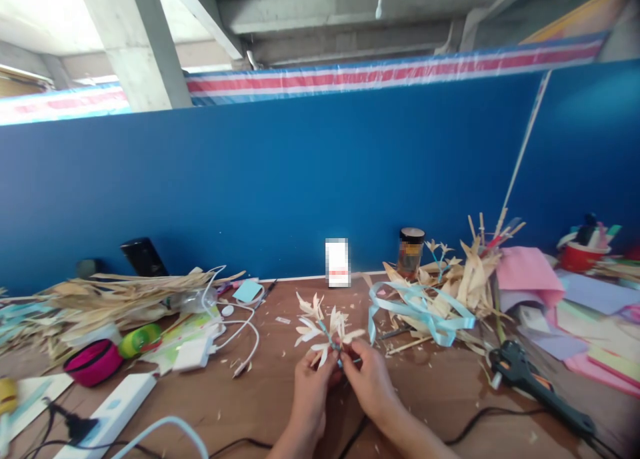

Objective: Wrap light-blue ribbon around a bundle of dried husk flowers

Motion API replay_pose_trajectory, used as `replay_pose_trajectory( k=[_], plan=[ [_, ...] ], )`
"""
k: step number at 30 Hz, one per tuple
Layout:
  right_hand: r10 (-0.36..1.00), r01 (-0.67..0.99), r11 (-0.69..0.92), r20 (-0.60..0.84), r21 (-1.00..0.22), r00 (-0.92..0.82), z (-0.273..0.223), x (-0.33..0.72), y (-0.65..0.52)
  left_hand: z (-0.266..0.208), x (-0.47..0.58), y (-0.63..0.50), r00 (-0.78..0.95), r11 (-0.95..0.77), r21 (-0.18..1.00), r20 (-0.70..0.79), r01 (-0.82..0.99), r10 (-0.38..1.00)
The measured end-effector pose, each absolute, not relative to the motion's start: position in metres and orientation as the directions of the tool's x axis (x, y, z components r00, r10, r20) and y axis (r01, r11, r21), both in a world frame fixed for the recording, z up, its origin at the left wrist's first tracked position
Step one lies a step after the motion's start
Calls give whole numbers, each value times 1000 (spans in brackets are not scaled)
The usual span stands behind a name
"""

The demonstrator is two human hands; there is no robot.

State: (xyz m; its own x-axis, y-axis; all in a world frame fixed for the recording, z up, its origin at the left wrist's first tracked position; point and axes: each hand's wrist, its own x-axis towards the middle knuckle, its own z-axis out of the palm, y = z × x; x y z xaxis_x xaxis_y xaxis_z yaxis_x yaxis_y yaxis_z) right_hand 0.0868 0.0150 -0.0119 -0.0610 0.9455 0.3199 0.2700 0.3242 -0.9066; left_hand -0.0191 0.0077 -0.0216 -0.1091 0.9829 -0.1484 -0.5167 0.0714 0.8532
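Between my two hands, low over the brown table, is a small spray of dried-husk flowers (338, 325) with pale petals and light blue wrapping on its stem. My left hand (313, 382) pinches the stem from the left, fingers closed under the blossoms. From the right, my right hand (367, 372) closes thumb and fingertips on the same stem, close to a bit of blue. The fingers cover the lower stem. To the right lies a loose loop of light blue ribbon (425, 312), on a heap of dried corn husks (477, 282).
A black glue gun (540, 385) lies at right, its cord crossing the front. At left are a white power strip (113, 412), a white charger (194, 353), a pink round case (93, 362) and piled husks (125, 299). A jar (411, 253) stands before the blue partition (280, 185).
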Motion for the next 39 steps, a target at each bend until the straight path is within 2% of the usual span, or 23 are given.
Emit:
replay_pose_trajectory(
  k=[6,19,25,31,39],
  plan=[
    [939,323,334,344,-886,-28,-17,85,14,-20,-20,6,-94,47,868,-107,-494,990],
    [940,440,309,342,-843,-3,-16,85,12,-20,-20,9,-128,54,863,-136,-502,982],
    [924,439,356,380,-825,-36,-8,87,9,-19,-20,7,-142,47,870,-133,-491,981],
    [912,515,380,406,-768,-68,-9,92,12,-21,-20,8,-136,71,882,-151,-466,979],
    [913,477,376,407,-794,-42,-12,90,12,-20,-19,8,-120,66,860,-146,-506,982]
  ],
)
